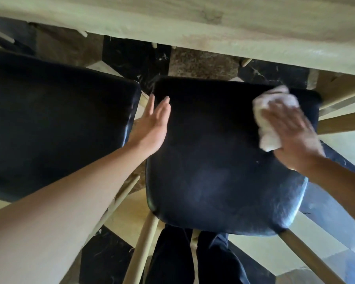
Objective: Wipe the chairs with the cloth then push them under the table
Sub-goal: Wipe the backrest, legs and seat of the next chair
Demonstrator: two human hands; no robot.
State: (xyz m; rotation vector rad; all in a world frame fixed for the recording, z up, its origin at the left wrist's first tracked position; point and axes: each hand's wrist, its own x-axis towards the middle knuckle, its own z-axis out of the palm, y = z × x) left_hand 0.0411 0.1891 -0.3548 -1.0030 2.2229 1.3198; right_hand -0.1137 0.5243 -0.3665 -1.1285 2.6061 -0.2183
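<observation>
Below me stands a black padded chair (217,160) with pale wooden legs, its front edge close to the table. My right hand (295,138) presses a crumpled white cloth (268,119) flat on the seat's far right part, fingers spread over it. My left hand (152,124) is stretched out with straight fingers at the seat's left edge, over the gap between the two chairs. A second black chair (55,124) stands to the left, side by side with the first.
The light wooden table (193,25) runs across the top of the view, its edge just beyond both seats. The floor (135,54) is dark and pale marble tile. My legs in dark trousers (193,257) stand behind the chair.
</observation>
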